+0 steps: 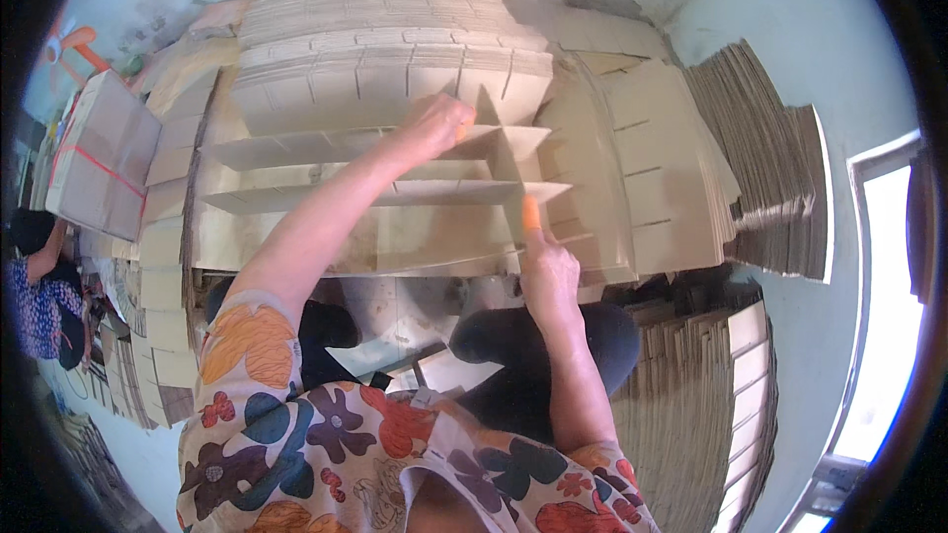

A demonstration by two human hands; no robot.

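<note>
Two long cardboard strips stand on edge from left to right: a farther strip (296,150) and a nearer strip (365,195). A cross strip (510,170) meets both near their right ends. My left hand (431,128) is closed at the farther strip's upper edge, just left of the crossing; an orange finger cover shows on it. Closed on the near end of the cross strip is my right hand (551,271), its orange-covered finger lying along the cardboard. The thumb of my left hand is mostly hidden.
Slotted cardboard stacks (395,79) stand behind the strips, with another stack (657,168) to the right and more sheets (173,188) to the left. Bundled cardboard (681,385) sits low at right. A strapped box (104,158) and a co-worker (44,286) are at far left.
</note>
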